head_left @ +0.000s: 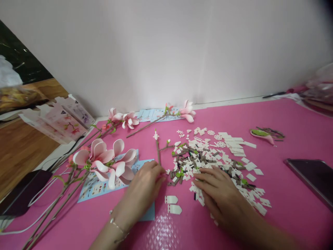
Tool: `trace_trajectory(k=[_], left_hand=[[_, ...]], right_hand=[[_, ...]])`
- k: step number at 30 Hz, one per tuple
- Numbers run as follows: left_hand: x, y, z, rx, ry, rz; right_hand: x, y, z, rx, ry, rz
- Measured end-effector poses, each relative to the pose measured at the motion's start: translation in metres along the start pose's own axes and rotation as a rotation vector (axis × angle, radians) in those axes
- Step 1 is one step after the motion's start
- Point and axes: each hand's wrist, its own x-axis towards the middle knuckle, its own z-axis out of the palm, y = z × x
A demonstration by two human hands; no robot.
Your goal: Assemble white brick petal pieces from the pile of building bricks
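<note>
While I stand here looking over the pink table mat (192, 231), I see both of the person's bare hands low over it, close to a heap of small toy building bricks (199, 160) in white, brown and bright green. The right hand (221, 194) lies over the near side of the heap, its fingers stretched out loosely and their tips among the pieces; I cannot tell whether they grip any. The left hand (147, 180), a thin bracelet (118, 227) on its wrist, rests left of the heap with fingers curled inward and fingertips close together, but I cannot tell whether anything is pinched there.

Just beyond the left hand lies a partly built brown brick stem (158, 151), with a white tip and a side twig that reaches toward the heap. Between the hands, two white pointed pieces (173, 204) lie one below the other. White flat plates (235, 145) are gathered at the heap's far right edge.

Over to the left, large pink brick magnolias (101, 156) overlap a pale blue printed sheet (93, 187). Off to the right, a dark-screened device (312, 177) lies well apart from the heap.
</note>
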Motion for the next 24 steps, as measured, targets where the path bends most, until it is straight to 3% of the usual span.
trace_trajectory(k=[7,24], left_hand=[[0.004,-0.001,0.022,-0.058,-0.054,0.072],[0.01,0.003,0.038,-0.2,-0.009,0.124]], right_hand=[[-0.001,0.0,-0.001,0.034,-0.021,-0.015],[0.001,0.002,-0.009,0.043,0.023,-0.011]])
